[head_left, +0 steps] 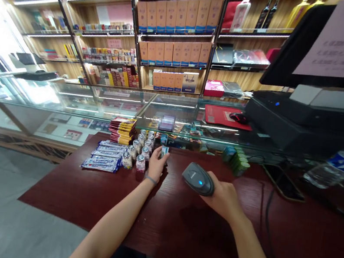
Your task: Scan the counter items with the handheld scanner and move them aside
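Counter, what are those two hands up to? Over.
Left hand around small container. Right hand gripping scanner, apart from container. Jars close beside left hand.

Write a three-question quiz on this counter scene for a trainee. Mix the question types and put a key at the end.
1. Which hand holds the dark scanner?
2. True or false: the left hand is on the water bottle.
3. Fill in the blank: the computer mouse lies on a ____ mat.

Key:
1. The right hand.
2. False; it is on a small container beside the jars.
3. Red.
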`<action>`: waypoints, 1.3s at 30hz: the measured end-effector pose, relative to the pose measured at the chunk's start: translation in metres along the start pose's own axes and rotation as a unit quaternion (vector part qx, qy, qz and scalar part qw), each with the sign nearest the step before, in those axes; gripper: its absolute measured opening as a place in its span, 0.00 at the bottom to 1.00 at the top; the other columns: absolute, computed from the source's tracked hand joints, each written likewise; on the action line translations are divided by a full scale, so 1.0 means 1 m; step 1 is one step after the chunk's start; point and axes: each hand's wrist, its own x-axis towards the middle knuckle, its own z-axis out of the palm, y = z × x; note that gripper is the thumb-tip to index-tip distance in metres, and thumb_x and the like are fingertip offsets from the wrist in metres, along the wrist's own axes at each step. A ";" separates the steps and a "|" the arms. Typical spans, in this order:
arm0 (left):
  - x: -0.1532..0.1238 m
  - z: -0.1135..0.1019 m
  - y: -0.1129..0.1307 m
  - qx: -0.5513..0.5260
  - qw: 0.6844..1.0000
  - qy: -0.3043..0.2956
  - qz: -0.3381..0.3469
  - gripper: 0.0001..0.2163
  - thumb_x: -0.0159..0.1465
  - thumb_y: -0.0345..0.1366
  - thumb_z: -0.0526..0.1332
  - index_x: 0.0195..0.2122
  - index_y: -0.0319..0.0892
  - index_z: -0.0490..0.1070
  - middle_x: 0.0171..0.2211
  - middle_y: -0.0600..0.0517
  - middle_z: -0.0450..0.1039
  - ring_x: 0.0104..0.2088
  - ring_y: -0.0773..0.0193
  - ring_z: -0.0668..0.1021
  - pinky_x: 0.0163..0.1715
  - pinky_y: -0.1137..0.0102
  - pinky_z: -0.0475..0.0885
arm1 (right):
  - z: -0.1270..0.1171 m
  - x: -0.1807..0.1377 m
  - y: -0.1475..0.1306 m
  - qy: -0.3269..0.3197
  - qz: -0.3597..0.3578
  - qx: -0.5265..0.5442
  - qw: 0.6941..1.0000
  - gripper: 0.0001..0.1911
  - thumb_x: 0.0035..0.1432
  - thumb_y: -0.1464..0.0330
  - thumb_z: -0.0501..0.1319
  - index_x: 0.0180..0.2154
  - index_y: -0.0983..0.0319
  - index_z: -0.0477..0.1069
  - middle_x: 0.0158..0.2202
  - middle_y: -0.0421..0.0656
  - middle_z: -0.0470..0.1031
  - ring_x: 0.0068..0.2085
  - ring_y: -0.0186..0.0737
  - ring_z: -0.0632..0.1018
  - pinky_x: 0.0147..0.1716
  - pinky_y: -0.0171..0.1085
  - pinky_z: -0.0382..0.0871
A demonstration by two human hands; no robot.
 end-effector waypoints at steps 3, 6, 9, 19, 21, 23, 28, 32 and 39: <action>-0.004 0.000 0.002 0.084 0.994 0.012 0.065 0.19 0.60 0.36 0.67 0.51 0.43 0.67 0.53 0.43 0.75 0.57 0.56 0.75 0.60 0.61 0.66 | 0.000 0.000 0.003 0.003 0.006 0.006 1.000 0.19 0.53 0.63 0.62 0.47 0.59 0.67 0.25 0.41 0.80 0.26 0.46 0.81 0.24 0.35 0.60; -0.007 0.002 0.006 0.144 0.986 0.032 0.084 0.18 0.61 0.34 0.66 0.50 0.44 0.65 0.53 0.43 0.74 0.59 0.55 0.74 0.60 0.60 0.65 | 0.000 0.000 0.006 0.003 0.011 0.011 1.000 0.18 0.54 0.62 0.62 0.46 0.60 0.66 0.25 0.40 0.80 0.26 0.47 0.82 0.24 0.35 0.61; -0.006 0.004 0.007 0.150 0.986 0.056 0.050 0.18 0.60 0.32 0.67 0.49 0.46 0.65 0.51 0.44 0.74 0.57 0.54 0.74 0.60 0.59 0.64 | 0.000 0.000 0.007 0.005 0.017 0.022 1.000 0.17 0.54 0.62 0.62 0.45 0.59 0.66 0.25 0.40 0.80 0.27 0.48 0.82 0.23 0.35 0.61; 0.016 0.017 -0.001 0.127 0.983 0.131 0.020 0.17 0.58 0.27 0.67 0.45 0.46 0.64 0.51 0.42 0.74 0.59 0.53 0.73 0.59 0.60 0.64 | 0.001 -0.004 0.017 0.054 0.040 0.051 0.996 0.12 0.54 0.63 0.61 0.42 0.57 0.68 0.24 0.39 0.80 0.27 0.49 0.83 0.23 0.35 0.63; 0.019 0.019 -0.003 0.140 0.979 0.143 0.028 0.17 0.58 0.28 0.67 0.45 0.46 0.64 0.51 0.41 0.74 0.59 0.53 0.73 0.60 0.60 0.64 | 0.001 -0.004 0.019 0.069 0.039 0.047 0.996 0.12 0.55 0.63 0.61 0.42 0.57 0.67 0.24 0.39 0.80 0.27 0.49 0.83 0.23 0.35 0.63; 0.021 0.022 -0.004 0.153 0.977 0.143 0.032 0.17 0.59 0.29 0.67 0.46 0.46 0.64 0.53 0.41 0.73 0.59 0.53 0.73 0.60 0.59 0.63 | 0.000 -0.004 0.020 0.083 0.038 0.046 0.995 0.12 0.56 0.63 0.60 0.42 0.57 0.67 0.23 0.39 0.79 0.26 0.49 0.83 0.23 0.35 0.63; 0.025 0.024 -0.005 0.155 0.977 0.147 0.024 0.17 0.59 0.29 0.66 0.46 0.47 0.63 0.53 0.41 0.73 0.60 0.54 0.73 0.60 0.60 0.63 | -0.003 -0.003 0.020 0.092 0.032 0.050 0.994 0.13 0.56 0.63 0.60 0.43 0.58 0.67 0.23 0.40 0.79 0.25 0.49 0.82 0.22 0.36 0.63; 0.026 0.024 -0.003 0.154 0.976 0.151 0.012 0.17 0.60 0.29 0.66 0.46 0.47 0.63 0.54 0.41 0.73 0.61 0.54 0.72 0.62 0.59 0.62 | -0.004 -0.003 0.019 0.085 0.044 0.052 0.994 0.13 0.56 0.62 0.60 0.43 0.57 0.67 0.23 0.39 0.79 0.25 0.49 0.82 0.22 0.36 0.63; 0.025 0.022 -0.005 0.170 0.977 0.133 -0.006 0.20 0.60 0.30 0.67 0.51 0.47 0.62 0.58 0.41 0.70 0.64 0.53 0.69 0.63 0.57 0.60 | -0.003 -0.004 0.020 0.064 0.071 0.051 0.994 0.15 0.54 0.61 0.60 0.44 0.55 0.68 0.25 0.39 0.80 0.28 0.50 0.83 0.23 0.36 0.63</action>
